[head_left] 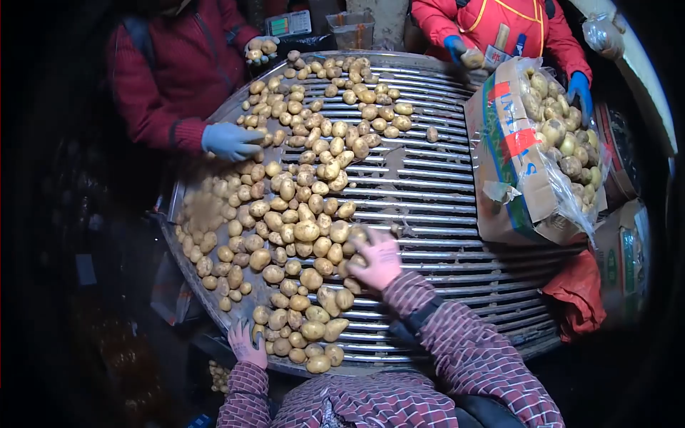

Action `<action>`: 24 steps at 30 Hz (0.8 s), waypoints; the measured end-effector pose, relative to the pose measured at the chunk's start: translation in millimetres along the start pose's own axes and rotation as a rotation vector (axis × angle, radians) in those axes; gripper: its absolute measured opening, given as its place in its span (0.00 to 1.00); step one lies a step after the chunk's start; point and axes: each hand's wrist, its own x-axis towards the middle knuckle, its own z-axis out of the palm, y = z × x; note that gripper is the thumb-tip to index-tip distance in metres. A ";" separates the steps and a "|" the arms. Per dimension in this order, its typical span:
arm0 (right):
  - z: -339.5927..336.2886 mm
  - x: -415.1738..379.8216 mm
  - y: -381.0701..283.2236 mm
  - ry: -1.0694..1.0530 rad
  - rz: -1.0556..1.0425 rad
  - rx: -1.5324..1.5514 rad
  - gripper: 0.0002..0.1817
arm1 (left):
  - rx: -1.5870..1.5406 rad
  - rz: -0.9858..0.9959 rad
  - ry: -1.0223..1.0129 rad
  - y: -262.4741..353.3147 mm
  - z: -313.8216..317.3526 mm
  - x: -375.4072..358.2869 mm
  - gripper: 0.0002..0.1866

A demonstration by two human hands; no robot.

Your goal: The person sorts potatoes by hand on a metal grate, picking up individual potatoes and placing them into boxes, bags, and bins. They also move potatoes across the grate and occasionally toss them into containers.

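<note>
Many potatoes (pixel 307 230) lie over the left and middle of a slatted metal table (pixel 435 214). My right hand (pixel 376 260), in a pink glove with dark fingertips, rests against potatoes at the right edge of the pile; its fingers are spread, and whether it grips one is unclear. At the table's near left edge, my left hand (pixel 247 344), gloved the same way, has its fingers apart beside the lowest potatoes and holds nothing that I can see.
A co-worker's blue-gloved hand (pixel 232 141) reaches in from the left. Another person in red (pixel 492 28) stands beyond an open cardboard box (pixel 499 164) of potatoes on the right. A red cloth (pixel 576 294) hangs at the right edge. Small potatoes (pixel 218 376) lie below the near edge.
</note>
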 end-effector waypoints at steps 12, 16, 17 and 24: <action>1.0 35.2 -62.6 0.207 -0.174 0.139 0.17 | 0.024 -0.004 0.054 -4.5 9.2 -4.6 0.27; 47.0 79.8 -38.8 -0.056 -0.156 -0.355 0.14 | 0.004 -0.001 0.076 -10.7 13.5 -4.2 0.27; 47.4 87.6 -39.7 -0.108 -0.147 -0.362 0.13 | 0.007 0.004 0.082 -10.4 11.7 -3.2 0.27; 16.0 64.2 -37.2 -0.438 0.108 0.459 0.24 | -0.020 0.026 0.118 -7.8 8.6 -3.1 0.24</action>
